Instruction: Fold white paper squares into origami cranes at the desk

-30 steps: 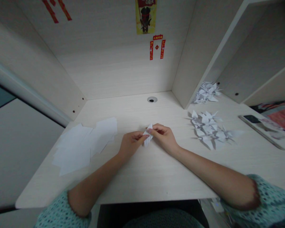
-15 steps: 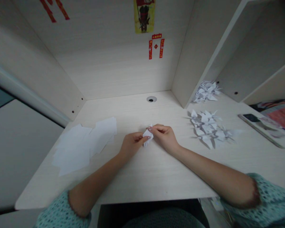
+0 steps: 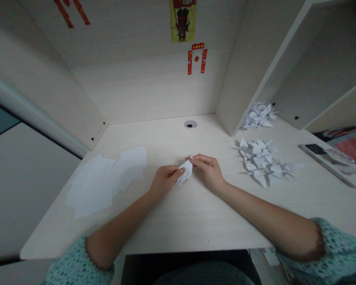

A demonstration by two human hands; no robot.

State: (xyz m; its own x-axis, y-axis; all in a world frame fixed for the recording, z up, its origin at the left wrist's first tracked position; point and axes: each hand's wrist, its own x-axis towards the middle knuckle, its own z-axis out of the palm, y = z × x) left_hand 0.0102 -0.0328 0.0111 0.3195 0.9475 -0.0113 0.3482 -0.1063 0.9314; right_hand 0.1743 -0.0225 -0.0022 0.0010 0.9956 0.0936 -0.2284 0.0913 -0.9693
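The left hand (image 3: 166,179) pinches the folded paper (image 3: 186,170); the right hand (image 3: 210,171) touches its upper tip, grip unclear. Probably light, crisp, easily creased: best held along folded edges.

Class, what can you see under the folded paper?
The left hand grips the folded paper, with the pale desk showing around it. The paper's underside and anything directly beneath are covered.
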